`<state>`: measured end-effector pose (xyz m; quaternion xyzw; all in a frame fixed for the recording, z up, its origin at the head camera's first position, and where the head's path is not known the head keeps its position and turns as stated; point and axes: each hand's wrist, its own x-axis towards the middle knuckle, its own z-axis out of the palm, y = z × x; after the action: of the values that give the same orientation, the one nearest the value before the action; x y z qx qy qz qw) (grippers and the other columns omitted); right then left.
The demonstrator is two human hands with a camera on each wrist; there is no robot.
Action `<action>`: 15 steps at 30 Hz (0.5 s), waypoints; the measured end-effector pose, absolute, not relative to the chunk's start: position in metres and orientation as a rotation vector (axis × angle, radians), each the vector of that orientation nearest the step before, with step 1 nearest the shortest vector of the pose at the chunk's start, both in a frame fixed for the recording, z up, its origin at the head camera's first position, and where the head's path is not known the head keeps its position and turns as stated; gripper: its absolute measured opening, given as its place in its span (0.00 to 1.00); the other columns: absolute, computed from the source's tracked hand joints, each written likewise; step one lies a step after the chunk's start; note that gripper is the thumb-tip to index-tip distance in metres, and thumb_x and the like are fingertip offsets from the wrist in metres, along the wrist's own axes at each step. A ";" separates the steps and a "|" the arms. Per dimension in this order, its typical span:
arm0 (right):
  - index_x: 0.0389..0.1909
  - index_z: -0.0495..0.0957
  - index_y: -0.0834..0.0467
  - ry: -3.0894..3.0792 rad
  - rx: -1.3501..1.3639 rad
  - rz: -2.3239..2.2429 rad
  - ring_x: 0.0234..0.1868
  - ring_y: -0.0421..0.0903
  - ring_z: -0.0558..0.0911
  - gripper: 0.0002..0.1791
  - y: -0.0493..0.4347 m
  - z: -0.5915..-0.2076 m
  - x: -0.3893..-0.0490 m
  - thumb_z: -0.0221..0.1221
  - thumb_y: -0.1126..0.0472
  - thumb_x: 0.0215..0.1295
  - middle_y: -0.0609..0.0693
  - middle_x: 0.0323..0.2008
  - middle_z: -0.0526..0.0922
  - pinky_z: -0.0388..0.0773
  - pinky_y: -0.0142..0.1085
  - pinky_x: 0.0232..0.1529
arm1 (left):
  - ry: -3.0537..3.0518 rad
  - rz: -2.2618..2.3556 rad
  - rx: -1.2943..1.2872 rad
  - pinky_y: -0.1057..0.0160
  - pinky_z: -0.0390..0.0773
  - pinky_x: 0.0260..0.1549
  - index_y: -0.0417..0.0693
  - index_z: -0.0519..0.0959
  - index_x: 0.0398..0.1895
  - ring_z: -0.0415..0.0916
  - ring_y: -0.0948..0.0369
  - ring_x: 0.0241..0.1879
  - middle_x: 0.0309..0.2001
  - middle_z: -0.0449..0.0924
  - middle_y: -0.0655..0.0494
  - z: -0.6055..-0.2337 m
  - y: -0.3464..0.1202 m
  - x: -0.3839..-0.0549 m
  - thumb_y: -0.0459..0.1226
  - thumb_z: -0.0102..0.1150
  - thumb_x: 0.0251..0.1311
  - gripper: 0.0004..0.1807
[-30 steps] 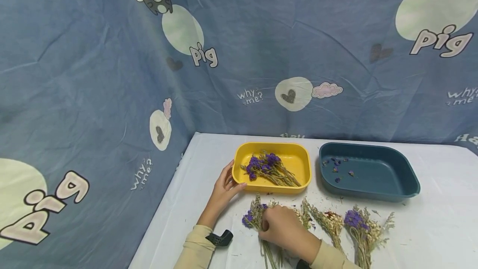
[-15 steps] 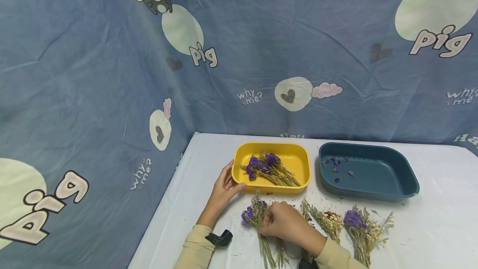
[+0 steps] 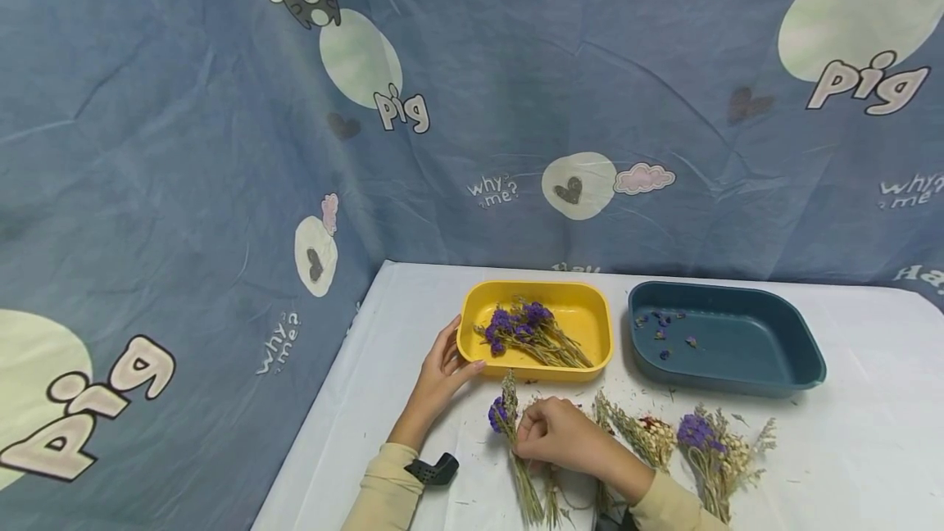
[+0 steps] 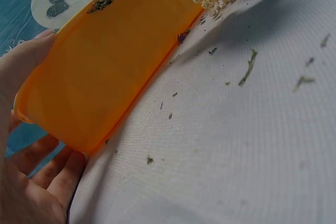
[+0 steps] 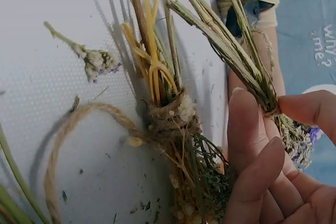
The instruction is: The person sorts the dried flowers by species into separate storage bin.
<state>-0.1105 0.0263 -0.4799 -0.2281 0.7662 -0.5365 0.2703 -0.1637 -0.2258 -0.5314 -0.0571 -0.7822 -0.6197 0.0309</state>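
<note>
My right hand (image 3: 564, 437) pinches a slim bunch of dried flowers (image 3: 525, 488) between thumb and fingertips, over the table's front part. The bunch has a purple bloom and pale green tips, with stems pointing towards me. In the right wrist view, twine (image 5: 270, 113) wraps its stems right at the fingertips. My left hand (image 3: 437, 379) holds the left end of the yellow tray (image 3: 534, 373), thumb at the rim and fingers around the corner, as the left wrist view shows. Inside that tray lies a bunch of purple dried flowers (image 3: 519, 328).
A dark teal tray (image 3: 737, 388) with several purple bits stands to the right. Mixed dried bunches lie before it, one cream (image 3: 656, 439), one purple and cream (image 3: 701, 437). Under my right hand lies another twine-tied bunch (image 5: 173, 116), near a loose sprig (image 5: 100, 61). Crumbs dot the white cloth.
The bunch in my right hand has turned and looks narrower, its purple bloom shifting slightly right and up. My right forearm has moved slightly right. The left hand and yellow tray stay put.
</note>
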 end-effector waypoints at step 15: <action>0.32 0.83 0.62 1.971 -0.644 -1.478 0.21 0.41 0.80 0.06 0.032 -0.474 -0.110 0.68 0.62 0.63 0.46 0.21 0.83 0.83 0.35 0.17 | -2.405 -1.906 -0.181 0.53 0.72 0.74 0.63 0.57 0.82 0.66 0.48 0.76 0.78 0.64 0.49 -0.535 -0.226 -0.164 0.38 0.73 0.62 0.48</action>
<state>-0.1098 0.0324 -0.4737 -0.2419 0.7400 -0.5548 0.2934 -0.1641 -0.2264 -0.5346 -0.0590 -0.7819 -0.6197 0.0336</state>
